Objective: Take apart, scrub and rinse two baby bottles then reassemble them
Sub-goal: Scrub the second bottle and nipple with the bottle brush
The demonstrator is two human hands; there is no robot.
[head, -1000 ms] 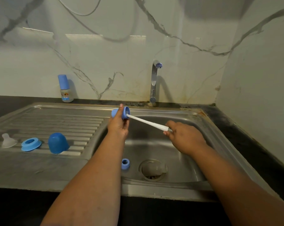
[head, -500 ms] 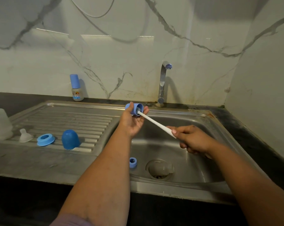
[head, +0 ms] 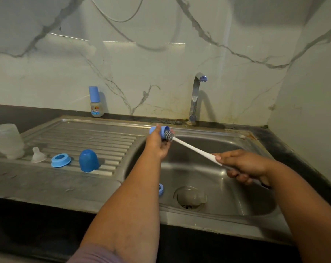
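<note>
The left hand [head: 158, 143] is gripping a small blue cap [head: 159, 130] over the back left corner of the sink [head: 214, 179], with the cap's open mouth turned toward the right. The right hand [head: 242, 166] is pinching the white handle of a brush [head: 194, 149] between thumb and curled fingers, holding it above the basin. The handle is slanting up and to the left, and its dark bristled head is sitting at the mouth of the cap, mostly outside it.

Down in the basin, a blue ring [head: 161, 189] is lying just left of the drain [head: 190, 198], partly hidden behind the left forearm. Something pale and translucent is resting on the drain, too blurred to tell what it is.

On the ribbed drainboard [head: 88, 137] to the left of the basin, four parts are sitting in a row. A frosted clear bottle [head: 8, 141] is standing mouth down at the far left. Just beside it a clear nipple [head: 37, 155] is standing on its base, then a flat blue collar [head: 60, 160], then a dark blue dome cap [head: 88, 160] resting on its open end.

Against the marble wall behind the drainboard, a second bottle [head: 97, 102] is standing upright and whole, with a blue cap on top and a printed label on its clear body. It is well apart from the other parts. The tap [head: 196, 97] is rising behind the basin, with its spout curving forward and no water visible beneath it. A dark counter [head: 286, 149] is running around the sink.
</note>
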